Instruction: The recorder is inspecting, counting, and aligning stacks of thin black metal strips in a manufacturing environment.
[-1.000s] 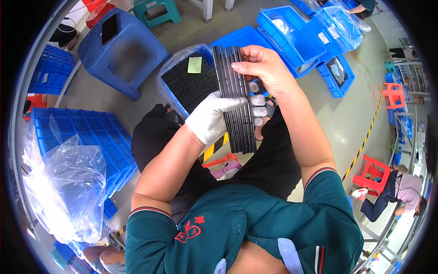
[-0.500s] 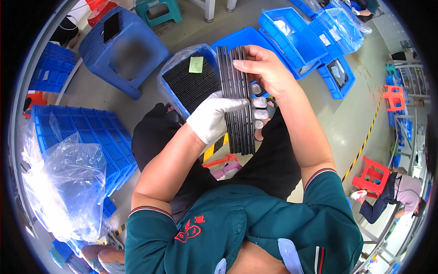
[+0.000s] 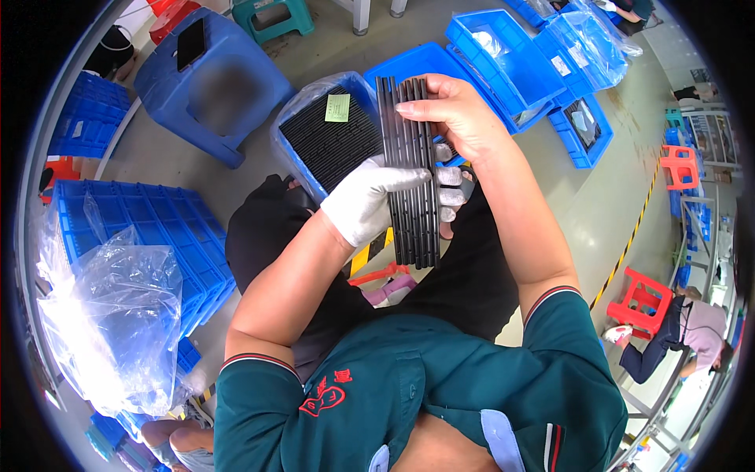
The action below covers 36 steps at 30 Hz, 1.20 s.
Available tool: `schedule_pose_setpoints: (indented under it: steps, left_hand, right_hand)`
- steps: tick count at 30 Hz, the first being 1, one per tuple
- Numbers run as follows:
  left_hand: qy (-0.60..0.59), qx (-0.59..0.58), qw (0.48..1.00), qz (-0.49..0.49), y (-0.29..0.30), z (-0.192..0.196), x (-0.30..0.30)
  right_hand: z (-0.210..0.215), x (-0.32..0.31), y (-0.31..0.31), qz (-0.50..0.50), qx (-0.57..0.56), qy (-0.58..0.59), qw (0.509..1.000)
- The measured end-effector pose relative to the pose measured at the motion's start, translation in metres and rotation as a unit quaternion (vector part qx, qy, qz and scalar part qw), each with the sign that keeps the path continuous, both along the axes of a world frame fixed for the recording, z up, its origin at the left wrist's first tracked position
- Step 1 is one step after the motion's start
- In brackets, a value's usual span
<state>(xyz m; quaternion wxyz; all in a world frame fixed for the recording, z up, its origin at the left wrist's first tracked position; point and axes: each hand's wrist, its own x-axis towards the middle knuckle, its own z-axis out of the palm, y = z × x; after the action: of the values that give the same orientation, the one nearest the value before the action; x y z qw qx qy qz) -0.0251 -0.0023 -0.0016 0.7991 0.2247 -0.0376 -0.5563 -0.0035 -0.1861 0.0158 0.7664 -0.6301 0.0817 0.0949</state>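
At upper centre, the white-gloved left hand [image 3: 360, 200] wraps a bundle of slim black rods [image 3: 412, 216]; the bare right hand [image 3: 464, 118] pinches its upper end. If the gloved grip loosens, rods could slip and scatter.

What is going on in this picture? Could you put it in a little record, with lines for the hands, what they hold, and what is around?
Left hand: pale glove, wrapped around the rods
Right hand: bare, thumb over the rods near their far end
Held: several long black rods, side by side
Bin: blue, plastic-lined, beyond the left hand; contains other rods
Label: green, on the other rods
Phone: black, on a blue stool
Left side: blue crates, clear bag
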Motion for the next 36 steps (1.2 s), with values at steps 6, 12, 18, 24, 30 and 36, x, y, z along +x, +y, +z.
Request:
schedule_pose_setpoints:
  steps: [6,12,18,24,30,36]
  left_hand:
    - [0.002,-0.004,1.0,-0.002,0.0,0.0,0.0]
    - [0.001,0.001,1.0,0.003,-0.002,-0.003,-0.004]
    - [-0.009,0.002,1.0,-0.007,-0.003,-0.002,-0.004]
    - [0.002,-0.005,1.0,-0.011,-0.002,-0.004,-0.005]
    - [0.015,-0.009,1.0,-0.013,-0.003,0.001,-0.006]
    - [0.046,-0.045,0.997,-0.047,-0.004,-0.004,-0.007]
  right_hand:
    - [0.0,0.0,0.0,0.006,0.002,-0.008,1.0]
    - [0.003,0.002,0.001,0.006,0.018,0.019,1.0]
    - [0.002,0.004,0.0,0.011,0.016,0.017,1.0]
    - [0.006,0.002,0.003,0.006,0.004,0.012,1.0]
    - [0.006,0.005,-0.002,0.031,0.007,-0.006,0.999]
    - [0.006,0.011,-0.003,0.068,-0.028,-0.033,0.997]
